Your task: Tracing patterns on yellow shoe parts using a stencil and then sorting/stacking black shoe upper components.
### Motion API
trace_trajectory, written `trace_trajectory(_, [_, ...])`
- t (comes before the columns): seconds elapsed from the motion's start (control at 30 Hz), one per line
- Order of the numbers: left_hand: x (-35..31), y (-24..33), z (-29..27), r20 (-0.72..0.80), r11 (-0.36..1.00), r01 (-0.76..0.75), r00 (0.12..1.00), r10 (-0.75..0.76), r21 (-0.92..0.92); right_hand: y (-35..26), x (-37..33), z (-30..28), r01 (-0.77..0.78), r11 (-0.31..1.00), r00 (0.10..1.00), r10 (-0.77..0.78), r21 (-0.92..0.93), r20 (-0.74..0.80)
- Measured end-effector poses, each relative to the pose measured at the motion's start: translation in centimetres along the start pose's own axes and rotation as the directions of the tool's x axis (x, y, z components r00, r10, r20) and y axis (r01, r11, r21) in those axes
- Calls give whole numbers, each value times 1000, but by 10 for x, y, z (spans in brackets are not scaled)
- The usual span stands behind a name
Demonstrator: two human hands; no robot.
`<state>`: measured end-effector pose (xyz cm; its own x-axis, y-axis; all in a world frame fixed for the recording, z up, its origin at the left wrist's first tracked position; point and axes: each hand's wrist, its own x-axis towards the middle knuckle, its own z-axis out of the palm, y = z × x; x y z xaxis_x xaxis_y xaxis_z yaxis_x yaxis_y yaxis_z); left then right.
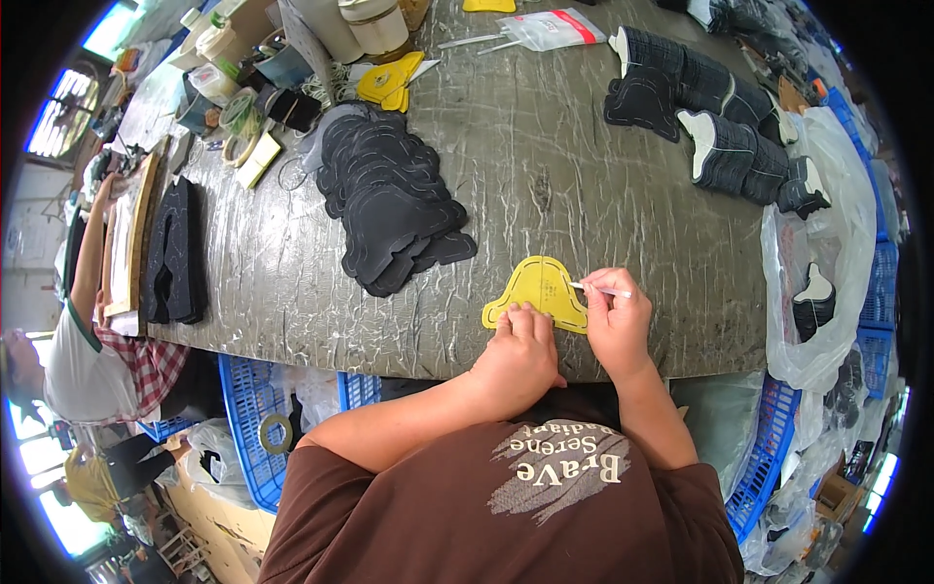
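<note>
A yellow shoe-part template point(530, 282), bell-shaped with slots along its edge, lies flat near the front of the worktable. The outstretched fingers of my left hand point(520, 350) press on its lower edge. A slim white marking pen point(603, 290) is pinched in my right hand point(619, 310), its tip at the template's right edge. Whether a piece lies under the template is hidden. To the left of it, a spread pile of black cut pieces point(389, 195) with white marked lines overlaps in a heap.
Bundled black pieces point(735, 151) stand in rows at the back right, next to a clear plastic bag point(827, 243). Yellow templates point(387, 83), jars point(375, 24) and tape sit at the back left. A co-worker's arm point(89, 248) reaches over the table's left end. Blue baskets point(255, 428) stand below.
</note>
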<state>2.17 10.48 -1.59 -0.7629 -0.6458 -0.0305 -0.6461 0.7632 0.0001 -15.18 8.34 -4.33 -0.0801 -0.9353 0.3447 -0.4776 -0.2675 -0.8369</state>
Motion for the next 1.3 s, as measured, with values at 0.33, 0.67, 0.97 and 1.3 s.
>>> trace_trajectory(0.33, [0, -1, -1, 11, 1000, -8, 1000, 8, 4, -5, -25, -16, 25, 999, 1000, -24, -32, 7])
trace_trajectory(0.67, [1, 0, -1, 19, 1000, -2, 1000, 1, 15, -18, -43, -30, -72, 994, 997, 72, -83, -2])
trace_trajectory(0.97, [12, -15, -16, 198, 961, 102, 979, -51, -256, -25, -40, -24, 43, 984, 999, -37, -173, 37])
trace_trajectory(1.3, [51, -99, -7, 293, 668, 265, 953, -74, -695, -46, -8, -23, 26, 955, 983, 30, -297, 180])
